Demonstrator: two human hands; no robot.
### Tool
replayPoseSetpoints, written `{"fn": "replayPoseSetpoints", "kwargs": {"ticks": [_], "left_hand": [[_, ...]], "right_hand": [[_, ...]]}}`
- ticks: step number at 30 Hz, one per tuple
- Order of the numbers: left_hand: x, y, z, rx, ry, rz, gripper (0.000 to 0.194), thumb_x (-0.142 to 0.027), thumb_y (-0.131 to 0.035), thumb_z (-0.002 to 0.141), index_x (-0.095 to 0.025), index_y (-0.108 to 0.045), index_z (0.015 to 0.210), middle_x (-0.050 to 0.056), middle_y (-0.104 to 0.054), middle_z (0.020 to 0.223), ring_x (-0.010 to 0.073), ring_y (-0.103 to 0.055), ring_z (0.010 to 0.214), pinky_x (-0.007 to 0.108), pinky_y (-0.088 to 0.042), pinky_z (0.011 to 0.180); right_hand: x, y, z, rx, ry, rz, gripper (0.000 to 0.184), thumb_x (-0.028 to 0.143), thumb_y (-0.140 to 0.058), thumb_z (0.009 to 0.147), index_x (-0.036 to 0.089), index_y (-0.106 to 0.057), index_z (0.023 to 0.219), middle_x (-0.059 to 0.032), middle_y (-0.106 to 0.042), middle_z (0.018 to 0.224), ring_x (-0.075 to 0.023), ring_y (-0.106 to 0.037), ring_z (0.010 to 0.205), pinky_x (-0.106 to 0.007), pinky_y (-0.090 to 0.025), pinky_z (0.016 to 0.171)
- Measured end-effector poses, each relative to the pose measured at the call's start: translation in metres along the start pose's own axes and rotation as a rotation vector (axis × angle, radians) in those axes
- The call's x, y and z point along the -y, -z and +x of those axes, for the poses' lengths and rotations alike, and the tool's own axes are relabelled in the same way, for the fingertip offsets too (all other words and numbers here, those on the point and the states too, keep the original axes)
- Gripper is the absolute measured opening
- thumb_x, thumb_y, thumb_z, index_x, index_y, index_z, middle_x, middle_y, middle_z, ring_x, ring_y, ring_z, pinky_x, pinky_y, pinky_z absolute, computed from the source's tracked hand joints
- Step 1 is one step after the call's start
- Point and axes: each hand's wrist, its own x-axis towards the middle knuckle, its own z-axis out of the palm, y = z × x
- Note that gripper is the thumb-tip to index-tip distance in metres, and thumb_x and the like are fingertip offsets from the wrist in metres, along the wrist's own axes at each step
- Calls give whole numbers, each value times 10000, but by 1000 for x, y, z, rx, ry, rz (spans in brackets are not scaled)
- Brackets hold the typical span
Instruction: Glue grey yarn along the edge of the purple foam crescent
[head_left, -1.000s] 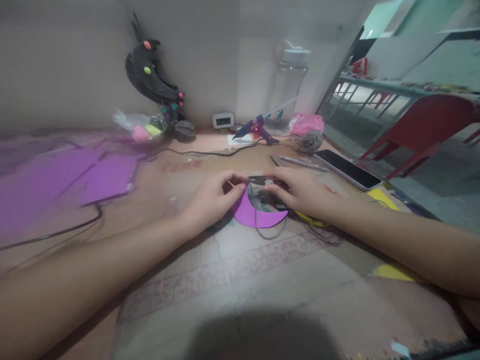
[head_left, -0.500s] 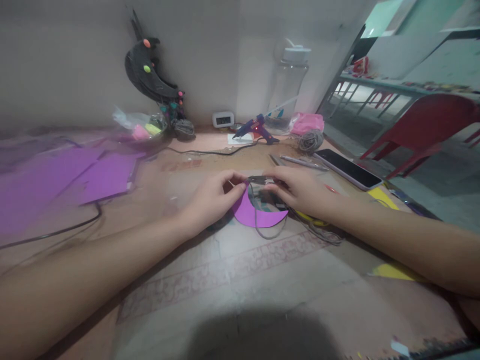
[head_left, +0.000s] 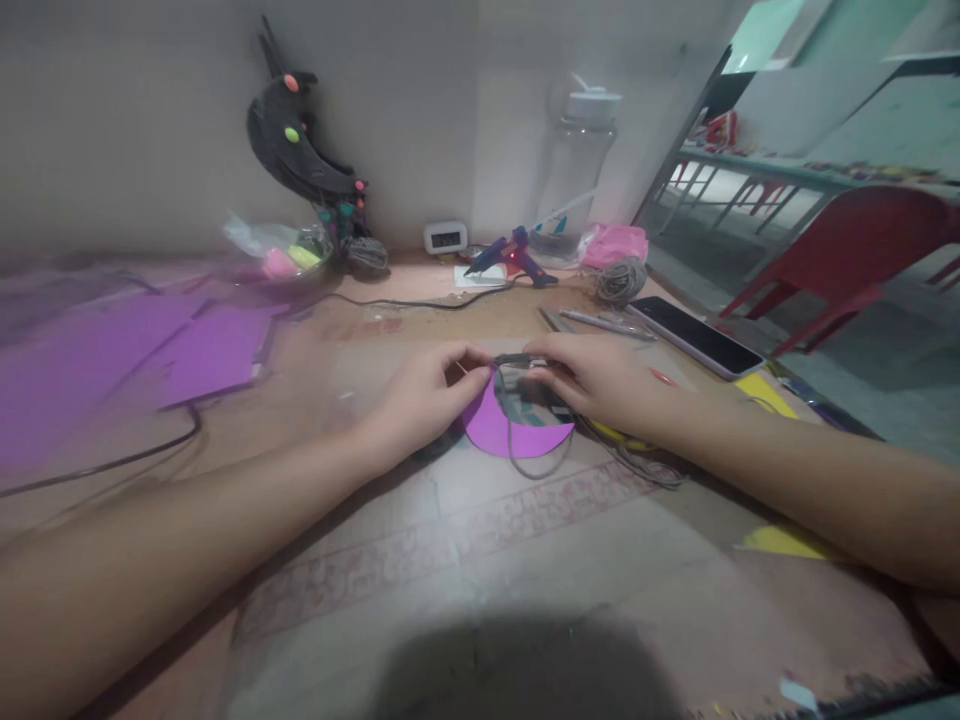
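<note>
A purple crescent cut-out [head_left: 504, 436] hangs by its upper tip from my left hand [head_left: 442, 395], whose thumb and fingertips are pinched on that tip. Grey yarn [head_left: 513, 360] runs in a short bundle from this pinch across to my right hand [head_left: 581, 375]. The right fingers are closed on the yarn, partly hiding it. One grey strand loops down in front of the crescent, and loose yarn ends [head_left: 649, 470] trail on the table below my right wrist. Something dark and yellow under the right hand is mostly covered.
A glue gun [head_left: 516, 255] with a lit red light stands at the back, its cord running left. Around it are a small digital clock [head_left: 445, 238], a clear bottle [head_left: 581, 150] and a yarn ball [head_left: 621, 281]. A phone [head_left: 697, 335] lies right; purple sheets [head_left: 217, 350] lie left.
Both hands stay almost in place. The grey yarn bundle between them has shifted slightly, and the purple crescent has tilted a little, its lower part moving slightly downward.
</note>
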Motion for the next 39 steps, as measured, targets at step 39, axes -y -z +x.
{"fn": "replayPoseSetpoints", "kwargs": {"ticks": [39], "left_hand": [[7,-3,4,-31,25,-119,208,-310,-575,861,-195,-689,992,32,-710,900,141,-613,737,252,-472,640]], "right_hand": [[1,-2,1,51,-148,142,347,394,-541,912,152,-622,1147,-82,-709,880,-195,-619,734,-277,-394,636]]}}
